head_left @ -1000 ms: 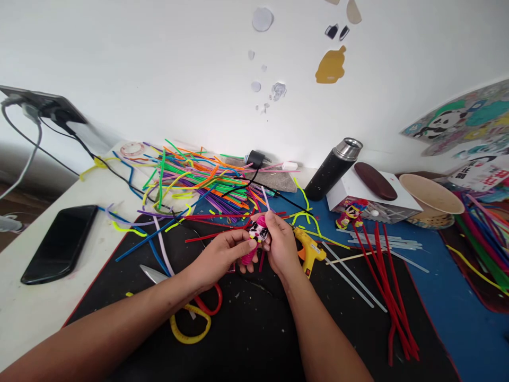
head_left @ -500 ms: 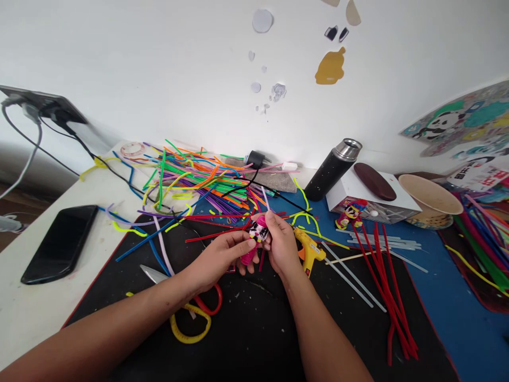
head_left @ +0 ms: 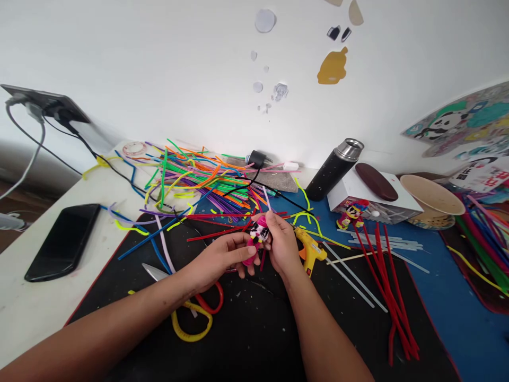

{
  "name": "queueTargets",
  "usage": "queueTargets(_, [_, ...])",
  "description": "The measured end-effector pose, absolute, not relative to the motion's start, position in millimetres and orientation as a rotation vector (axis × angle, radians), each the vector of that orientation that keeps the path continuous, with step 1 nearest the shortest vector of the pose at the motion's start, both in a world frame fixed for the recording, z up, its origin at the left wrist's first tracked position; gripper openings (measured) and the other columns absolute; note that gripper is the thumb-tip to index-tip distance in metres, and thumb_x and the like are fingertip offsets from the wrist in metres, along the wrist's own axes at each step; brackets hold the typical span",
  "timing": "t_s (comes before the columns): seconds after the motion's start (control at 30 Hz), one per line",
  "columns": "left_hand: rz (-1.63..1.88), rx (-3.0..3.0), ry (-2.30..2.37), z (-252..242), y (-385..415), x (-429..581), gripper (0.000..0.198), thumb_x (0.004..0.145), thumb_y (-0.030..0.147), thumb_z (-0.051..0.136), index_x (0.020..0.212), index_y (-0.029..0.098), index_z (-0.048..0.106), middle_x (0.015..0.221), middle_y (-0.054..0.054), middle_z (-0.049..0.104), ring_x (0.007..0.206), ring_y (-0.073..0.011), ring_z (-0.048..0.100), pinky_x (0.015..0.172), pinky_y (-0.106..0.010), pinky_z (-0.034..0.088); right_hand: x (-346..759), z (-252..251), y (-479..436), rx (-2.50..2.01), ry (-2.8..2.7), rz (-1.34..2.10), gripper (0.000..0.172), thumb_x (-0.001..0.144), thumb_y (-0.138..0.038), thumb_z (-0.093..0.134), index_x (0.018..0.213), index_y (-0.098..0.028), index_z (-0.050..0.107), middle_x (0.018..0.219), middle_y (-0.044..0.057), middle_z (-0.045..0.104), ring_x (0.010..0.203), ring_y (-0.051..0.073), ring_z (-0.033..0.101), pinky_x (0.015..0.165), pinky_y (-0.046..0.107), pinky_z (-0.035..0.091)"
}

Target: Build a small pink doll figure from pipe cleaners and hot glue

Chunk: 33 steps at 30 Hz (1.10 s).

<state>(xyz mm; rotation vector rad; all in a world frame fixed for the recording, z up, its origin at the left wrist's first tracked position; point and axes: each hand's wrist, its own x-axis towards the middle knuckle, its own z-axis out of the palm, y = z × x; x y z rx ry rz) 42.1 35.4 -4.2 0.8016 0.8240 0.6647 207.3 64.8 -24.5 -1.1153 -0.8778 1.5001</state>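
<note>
A small pipe-cleaner figure (head_left: 259,232), magenta with a black-and-white face and a bit of yellow, is held between both hands above the black mat (head_left: 254,329). My left hand (head_left: 233,254) has its thumb and fingers round the lower magenta part. At the upper part, the thumb and fingers of my right hand (head_left: 281,241) grip it from the right side. Just right of that hand lies a yellow glue gun (head_left: 312,252). Scissors (head_left: 193,321) with red and yellow handles rest partly under my left forearm.
Behind the hands is a heap of coloured pipe cleaners (head_left: 207,178). A black flask (head_left: 334,170), a white box (head_left: 374,196) with a second small figure (head_left: 352,213) before it, and a bowl (head_left: 431,196) stand at right. Red pipe cleaners (head_left: 392,297) and clear glue sticks (head_left: 353,278) lie nearer. A phone (head_left: 62,241) lies left.
My left thumb has slid slightly down from the figure's face, leaving more of its middle showing. Both hands keep hold of it; the whole view has shifted a little.
</note>
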Motion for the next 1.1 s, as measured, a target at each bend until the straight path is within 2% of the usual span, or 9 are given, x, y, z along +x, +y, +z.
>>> queueTargets(0.4, [0.645,0.834,0.814,-8.7,36.7,40.9,0.042,0.081,0.049,0.088,0.098,0.015,0.072,0.087,-0.007,0.075,0.069,-0.0154,0.068,0.057,-0.023,0.049,207.4,-24.3,66.0,-1.132,-0.875,1.501,0.05,0.085,-0.068,0.077,0.083,-0.018,0.081,0.048,-0.006,0.042,0.041,0.008,0.03,0.04,0.023,0.021])
queueTargets(0.57, [0.655,0.809,0.843,-6.4,36.3,42.0,0.043,0.086,0.056,0.081,0.097,0.015,0.072,0.084,-0.007,0.075,0.068,-0.0156,0.068,0.059,-0.023,0.049,208.1,-27.8,65.4,-1.113,-0.886,1.498,0.048,0.087,-0.066,0.077,0.084,-0.018,0.081,0.048,-0.006,0.042,0.041,0.008,0.031,0.04,0.023,0.021])
queueTargets(0.7, [0.656,0.816,0.897,-3.3,37.3,44.8,0.047,0.082,0.06,0.083,0.09,0.015,0.07,0.079,-0.005,0.073,0.065,-0.015,0.066,0.058,-0.024,0.047,207.6,-29.1,65.5,-1.105,-0.886,1.497,0.051,0.086,-0.069,0.076,0.085,-0.018,0.082,0.047,-0.007,0.04,0.04,0.008,0.03,0.04,0.023,0.021])
queueTargets(0.9, [0.663,0.809,0.951,-1.3,37.9,47.7,0.05,0.081,0.064,0.081,0.089,0.015,0.071,0.075,-0.004,0.071,0.061,-0.0141,0.063,0.057,-0.024,0.044,206.4,-28.1,65.5,-1.112,-0.919,1.493,0.055,0.085,-0.072,0.075,0.085,-0.018,0.082,0.046,-0.007,0.041,0.041,0.008,0.03,0.04,0.023,0.022])
queueTargets(1.1, [0.682,0.786,0.896,-6.6,35.8,45.1,0.051,0.086,0.064,0.077,0.093,0.014,0.074,0.081,-0.008,0.075,0.065,-0.016,0.066,0.058,-0.024,0.046,207.7,-24.7,65.3,-1.104,-0.912,1.491,0.057,0.084,-0.074,0.075,0.083,-0.017,0.082,0.047,-0.007,0.042,0.04,0.008,0.03,0.04,0.023,0.021])
